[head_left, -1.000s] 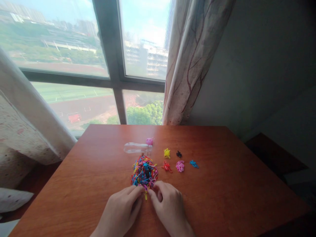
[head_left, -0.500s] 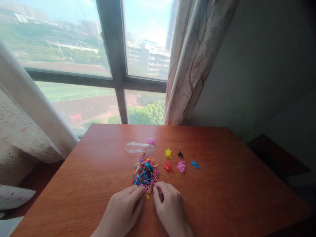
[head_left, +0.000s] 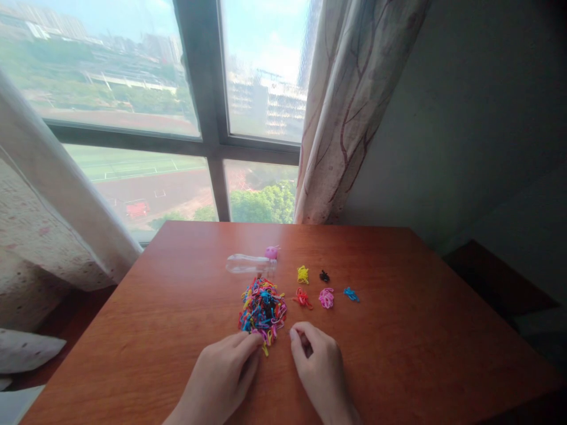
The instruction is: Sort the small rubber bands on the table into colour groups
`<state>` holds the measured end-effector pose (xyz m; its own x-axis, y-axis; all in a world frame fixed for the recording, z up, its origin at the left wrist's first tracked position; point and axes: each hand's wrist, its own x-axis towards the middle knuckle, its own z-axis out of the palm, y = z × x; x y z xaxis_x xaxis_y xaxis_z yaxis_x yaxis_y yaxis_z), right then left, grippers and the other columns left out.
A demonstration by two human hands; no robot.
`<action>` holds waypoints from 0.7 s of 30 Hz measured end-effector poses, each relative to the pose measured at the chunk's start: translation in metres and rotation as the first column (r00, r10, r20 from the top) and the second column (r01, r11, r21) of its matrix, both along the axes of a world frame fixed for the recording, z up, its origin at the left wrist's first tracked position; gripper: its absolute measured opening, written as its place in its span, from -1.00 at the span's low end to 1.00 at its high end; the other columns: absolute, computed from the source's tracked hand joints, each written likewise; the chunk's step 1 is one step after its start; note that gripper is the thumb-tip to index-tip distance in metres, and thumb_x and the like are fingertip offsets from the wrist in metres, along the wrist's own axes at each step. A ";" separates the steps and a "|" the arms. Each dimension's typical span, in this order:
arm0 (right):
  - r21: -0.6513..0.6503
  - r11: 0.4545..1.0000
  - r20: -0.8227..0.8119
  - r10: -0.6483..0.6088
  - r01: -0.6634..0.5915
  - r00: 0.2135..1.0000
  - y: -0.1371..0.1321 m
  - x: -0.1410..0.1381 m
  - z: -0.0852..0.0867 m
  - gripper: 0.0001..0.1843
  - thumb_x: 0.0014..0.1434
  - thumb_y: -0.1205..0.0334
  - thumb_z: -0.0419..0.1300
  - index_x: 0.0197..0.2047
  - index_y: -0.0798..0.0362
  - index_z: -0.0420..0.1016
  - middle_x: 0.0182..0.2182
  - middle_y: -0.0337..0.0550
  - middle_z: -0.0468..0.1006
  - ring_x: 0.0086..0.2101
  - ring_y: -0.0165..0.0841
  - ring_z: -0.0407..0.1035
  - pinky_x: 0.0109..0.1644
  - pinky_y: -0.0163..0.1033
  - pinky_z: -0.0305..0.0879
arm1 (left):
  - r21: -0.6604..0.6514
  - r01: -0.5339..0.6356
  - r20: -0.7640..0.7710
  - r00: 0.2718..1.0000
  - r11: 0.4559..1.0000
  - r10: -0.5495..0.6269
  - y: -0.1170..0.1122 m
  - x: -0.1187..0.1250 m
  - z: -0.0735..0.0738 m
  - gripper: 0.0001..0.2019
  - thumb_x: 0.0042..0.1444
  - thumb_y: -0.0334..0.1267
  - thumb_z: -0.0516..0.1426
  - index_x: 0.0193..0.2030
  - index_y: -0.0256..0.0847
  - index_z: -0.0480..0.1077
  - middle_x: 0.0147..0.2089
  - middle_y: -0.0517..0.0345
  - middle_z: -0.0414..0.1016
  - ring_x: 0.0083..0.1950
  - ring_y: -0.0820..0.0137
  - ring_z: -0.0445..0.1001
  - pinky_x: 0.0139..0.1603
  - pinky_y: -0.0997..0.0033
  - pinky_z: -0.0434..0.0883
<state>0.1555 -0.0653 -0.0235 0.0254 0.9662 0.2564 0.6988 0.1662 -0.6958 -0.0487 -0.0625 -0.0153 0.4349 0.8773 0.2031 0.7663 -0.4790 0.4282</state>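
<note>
A mixed pile of small coloured rubber bands (head_left: 263, 305) lies on the wooden table. My left hand (head_left: 228, 366) touches the pile's front edge, thumb and fingertips closed together; what they pinch, if anything, is hidden. Just right of the pile, apart from it, is my right hand (head_left: 319, 363), its thumb and index finger in a pinch too small to make out. Sorted by colour, little heaps sit beyond it: yellow bands (head_left: 303, 274), black bands (head_left: 324, 275), red bands (head_left: 303, 298), pink bands (head_left: 326, 298) and blue bands (head_left: 351, 294).
Behind the pile lies a clear plastic bottle-like container (head_left: 248, 264), with a pink cap (head_left: 271, 252) beside its right end. The table (head_left: 420, 330) reaches back to a window (head_left: 261, 189) flanked by curtains (head_left: 349, 112).
My right hand has drawn away from the pile's front edge, a little to the right, still pinched. The left hand stays in nearly the same place.
</note>
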 end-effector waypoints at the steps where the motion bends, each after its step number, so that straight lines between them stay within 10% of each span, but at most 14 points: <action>1: 0.008 1.000 -0.001 -0.014 0.014 1.000 0.005 0.006 0.001 -0.71 0.32 0.17 0.05 -0.39 0.01 0.50 -0.54 -0.25 0.52 -0.53 -0.40 0.41 -0.41 -0.36 0.15 | -0.001 0.003 -0.001 1.000 1.000 -0.003 0.000 0.000 0.000 -0.77 0.26 -0.40 -0.02 -0.16 -0.08 0.44 -0.28 0.17 0.60 -0.30 0.37 0.59 -0.27 0.52 0.44; 11: 0.002 0.980 0.208 -0.197 0.201 0.958 0.082 0.079 0.020 -0.72 0.26 0.09 0.09 -0.29 0.00 0.59 -0.50 -0.16 0.59 -0.45 -0.31 0.46 -0.38 -0.31 0.15 | -0.011 0.034 -0.001 0.999 0.999 -0.034 0.001 0.000 0.002 -0.77 0.26 -0.41 -0.04 -0.18 -0.09 0.41 -0.29 0.17 0.58 -0.30 0.36 0.58 -0.31 0.49 0.41; 21: -0.034 0.964 0.368 -0.234 0.265 0.900 0.104 0.084 0.018 -0.83 0.22 0.20 0.17 -0.23 -0.05 0.61 -0.46 -0.19 0.60 -0.44 -0.34 0.44 -0.44 -0.30 0.03 | -0.019 0.037 -0.009 0.999 0.999 -0.037 -0.001 0.000 0.002 -0.76 0.24 -0.43 -0.04 -0.20 -0.10 0.41 -0.30 0.17 0.58 -0.31 0.36 0.58 -0.32 0.49 0.40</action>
<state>0.2395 0.0391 -0.0059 0.1898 0.9580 0.2149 0.9141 -0.0926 -0.3948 -0.0488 -0.0632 -0.0131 0.4690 0.8641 0.1827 0.7520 -0.4991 0.4306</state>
